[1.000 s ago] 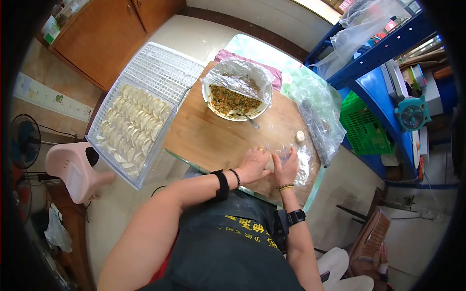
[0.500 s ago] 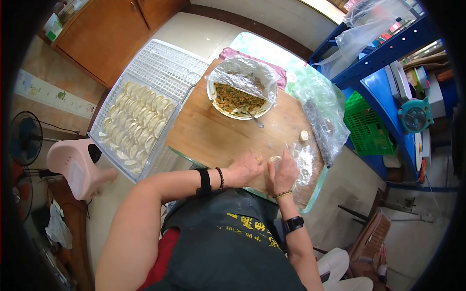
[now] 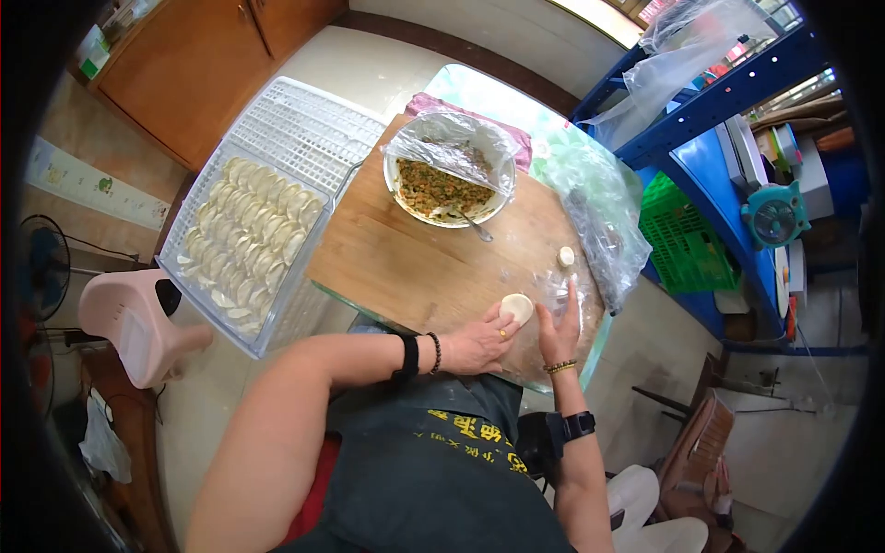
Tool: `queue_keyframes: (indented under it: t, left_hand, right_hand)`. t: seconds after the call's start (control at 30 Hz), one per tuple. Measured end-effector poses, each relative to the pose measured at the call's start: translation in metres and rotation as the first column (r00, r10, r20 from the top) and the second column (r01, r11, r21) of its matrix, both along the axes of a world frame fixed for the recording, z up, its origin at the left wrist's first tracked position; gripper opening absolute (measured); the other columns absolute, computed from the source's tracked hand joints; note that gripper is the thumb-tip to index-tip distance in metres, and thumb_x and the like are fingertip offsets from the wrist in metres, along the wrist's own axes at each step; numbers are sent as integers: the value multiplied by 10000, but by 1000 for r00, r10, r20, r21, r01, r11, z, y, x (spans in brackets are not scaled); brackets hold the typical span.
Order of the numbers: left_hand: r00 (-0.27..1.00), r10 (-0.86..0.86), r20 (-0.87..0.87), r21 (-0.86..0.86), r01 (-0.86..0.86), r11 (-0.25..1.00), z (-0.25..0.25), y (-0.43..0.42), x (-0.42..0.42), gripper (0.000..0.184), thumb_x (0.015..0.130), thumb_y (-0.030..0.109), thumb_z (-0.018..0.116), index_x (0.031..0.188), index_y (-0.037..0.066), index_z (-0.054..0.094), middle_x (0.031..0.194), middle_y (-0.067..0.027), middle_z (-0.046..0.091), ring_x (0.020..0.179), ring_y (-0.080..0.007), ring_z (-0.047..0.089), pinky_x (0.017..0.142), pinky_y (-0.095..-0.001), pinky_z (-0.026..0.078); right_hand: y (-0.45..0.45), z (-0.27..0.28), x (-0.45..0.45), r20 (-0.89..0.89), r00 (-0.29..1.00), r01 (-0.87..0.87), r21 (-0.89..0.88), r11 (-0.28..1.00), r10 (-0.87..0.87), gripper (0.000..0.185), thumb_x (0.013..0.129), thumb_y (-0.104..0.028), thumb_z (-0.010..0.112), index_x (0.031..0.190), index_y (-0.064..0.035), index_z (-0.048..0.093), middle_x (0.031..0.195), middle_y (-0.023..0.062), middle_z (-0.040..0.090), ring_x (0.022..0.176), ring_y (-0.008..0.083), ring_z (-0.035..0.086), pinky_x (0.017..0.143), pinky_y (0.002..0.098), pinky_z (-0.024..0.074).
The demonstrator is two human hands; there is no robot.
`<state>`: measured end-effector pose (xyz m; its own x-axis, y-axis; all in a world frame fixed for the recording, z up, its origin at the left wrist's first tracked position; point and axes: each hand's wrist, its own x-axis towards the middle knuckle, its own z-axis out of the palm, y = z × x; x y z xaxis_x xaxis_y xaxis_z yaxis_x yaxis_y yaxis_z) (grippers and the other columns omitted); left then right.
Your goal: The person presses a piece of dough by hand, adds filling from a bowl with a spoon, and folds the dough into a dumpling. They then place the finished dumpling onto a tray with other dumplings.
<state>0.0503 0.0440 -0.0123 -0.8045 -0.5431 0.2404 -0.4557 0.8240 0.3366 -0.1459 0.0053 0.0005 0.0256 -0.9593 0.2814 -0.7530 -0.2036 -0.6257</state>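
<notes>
At the far left, a white plastic grid tray (image 3: 318, 115) stands beside the bench (image 3: 475, 85), and rows of pale folded dumplings (image 3: 249, 235) fill its near part. Next comes the large brown wooden board (image 3: 378, 240) on the bench. By its far edge sits a round white bowl (image 3: 431, 220) of chopped green-and-orange filling (image 3: 442, 192), half covered by clear plastic film (image 3: 452, 138).

Near the board's front edge, right of its middle, the left hand (image 3: 484, 342) holds a flat, round, pale dough disc (image 3: 518, 310) by its left side, fingers closed on it. Half a second ago the dough was at the right hand's fingers; now it lies with its broad face up at the left hand, so the shaping seems well along.

Just right of the disc, the right hand (image 3: 559, 334) is open and empty, thumb and fingers spread above white flour (image 3: 583, 297). Beyond, towards the board's right edge, sits a small, pale dough lump (image 3: 566, 256).
</notes>
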Motion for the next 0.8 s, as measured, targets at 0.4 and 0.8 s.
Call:
queue_keyframes:
  t: [0.4, 0.8]
  left_hand:
    - [992, -86, 96, 81, 79, 994, 6, -7, 44, 644, 837, 501, 592, 1217, -13, 515, 1259, -174, 484, 1298, -290, 364, 1123, -509, 208]
    - [999, 21, 33, 70, -23, 997, 22, -3, 52, 618, 820, 465, 623, 1193, -14, 510, 1261, -224, 455, 1288, -380, 359, 1115, -522, 235]
  right_hand:
    - [1, -11, 52, -454, 871, -185, 52, 981, 188, 736, 778, -303, 703, 1390, -39, 392, 1200, 156, 552, 1056, 317, 540, 905, 452, 368]
    - [-10, 7, 36, -104, 994, -18, 141, 990, 33, 700, 800, -228, 694, 1408, -68, 386, 1137, 157, 574, 1048, 331, 552, 867, 451, 386]
